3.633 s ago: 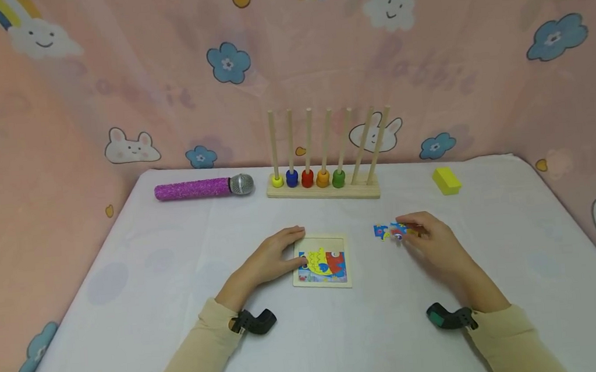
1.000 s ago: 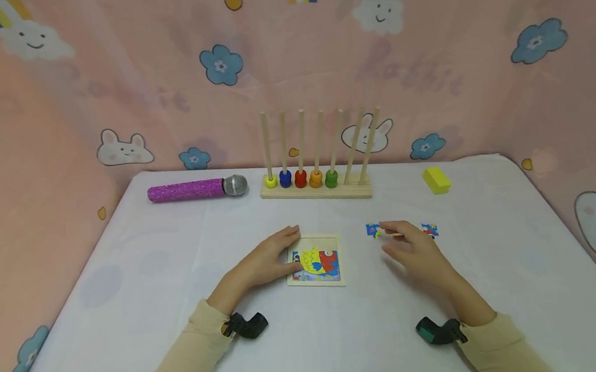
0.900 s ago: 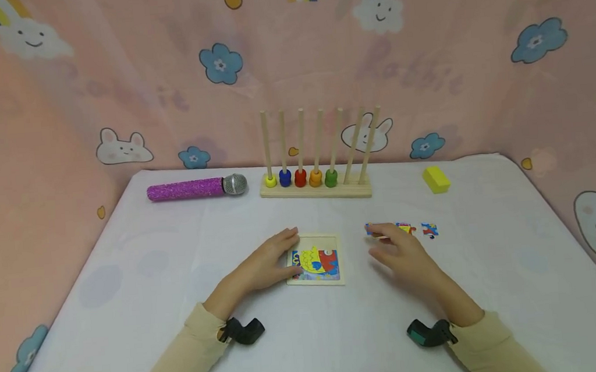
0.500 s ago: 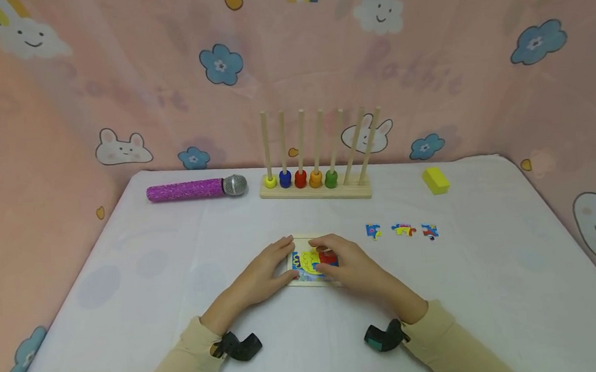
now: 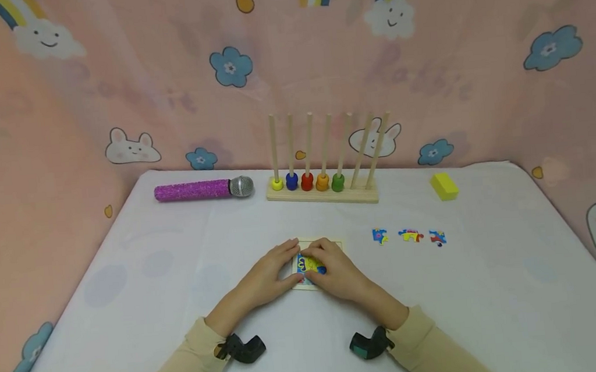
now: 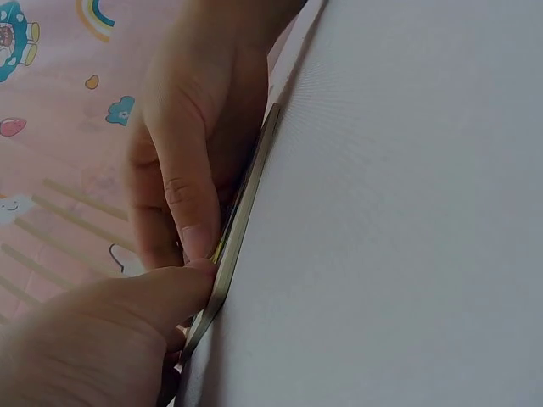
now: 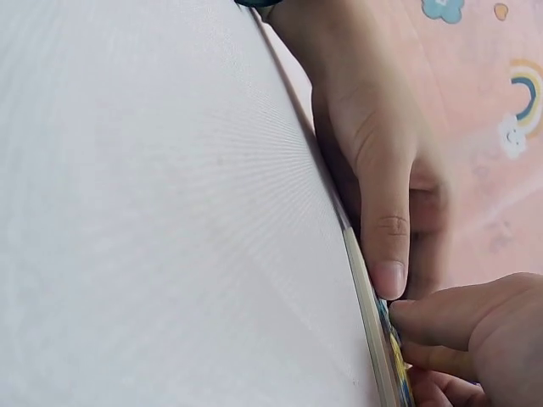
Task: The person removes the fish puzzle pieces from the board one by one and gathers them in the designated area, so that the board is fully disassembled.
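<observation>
The tray (image 6: 243, 216) lies flat on the table (image 5: 130, 322), between the left hand (image 5: 263, 277) and the right hand (image 5: 339, 273). The left hand grips its left side, thumb near the close corner and fingers bent at the far corner, the tray's edge between them. The right hand arches over the right part of the tray, hiding much of it. Its fingers are bent and parted from the thumb by a modest gap, and part of the puzzle (image 5: 310, 264), yellow and blue, shows in that gap. The right fingertips and thumb are down at the puzzle; whether they pinch a piece cannot be told. The two thumb tips are side by side over the tray's left part.

Three loose pieces lie in a row to the right of the right hand, well apart from its fingers: a blue piece (image 5: 379, 235), a yellow piece (image 5: 410, 235) and a red piece (image 5: 437, 237). Behind stand the microphone (image 5: 193, 191), lying on its side, the upright peg stand (image 5: 322, 195) and the block (image 5: 444, 186).
</observation>
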`<state>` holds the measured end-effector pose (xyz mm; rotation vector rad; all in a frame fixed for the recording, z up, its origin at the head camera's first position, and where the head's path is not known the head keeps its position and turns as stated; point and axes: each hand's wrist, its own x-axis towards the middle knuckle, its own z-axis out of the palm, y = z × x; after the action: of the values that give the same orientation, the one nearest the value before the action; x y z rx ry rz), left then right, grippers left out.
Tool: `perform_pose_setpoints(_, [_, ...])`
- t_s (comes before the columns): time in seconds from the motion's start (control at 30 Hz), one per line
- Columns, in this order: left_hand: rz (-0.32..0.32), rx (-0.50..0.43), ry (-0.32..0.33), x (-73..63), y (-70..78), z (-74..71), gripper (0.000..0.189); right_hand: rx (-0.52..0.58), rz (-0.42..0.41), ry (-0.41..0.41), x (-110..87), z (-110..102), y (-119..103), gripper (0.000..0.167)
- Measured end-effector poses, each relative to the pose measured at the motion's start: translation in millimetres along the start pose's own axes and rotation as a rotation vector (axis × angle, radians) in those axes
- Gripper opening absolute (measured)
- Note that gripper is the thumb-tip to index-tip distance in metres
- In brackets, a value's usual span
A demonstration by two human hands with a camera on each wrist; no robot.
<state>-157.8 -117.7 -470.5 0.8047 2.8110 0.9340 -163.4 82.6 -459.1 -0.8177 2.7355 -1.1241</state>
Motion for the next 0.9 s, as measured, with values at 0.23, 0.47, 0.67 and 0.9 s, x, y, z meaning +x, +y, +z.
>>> perform_pose_setpoints(0.23, [0.003,-0.021,0.018,-0.3,-0.6,-0.1,0.064,0.024,0.063,0.028,1.4,2.8,-7.9,0.033])
perform_pose_setpoints(0.47, [-0.014,-0.028,0.008,-1.8,-0.1,1.2,0.064,0.061,0.102,0.041,-0.6,6.0,-8.6,0.033])
perform_pose_setpoints(0.67, [-0.005,-0.018,0.02,0.4,0.4,0.2,0.064,0.041,0.077,0.085,-1.6,4.1,-6.4,0.034])
perform_pose_setpoints(0.9, [-0.005,-0.024,0.019,0.7,0.0,0.7,0.064,0.07,0.071,0.101,-2.0,3.4,-2.9,0.035])
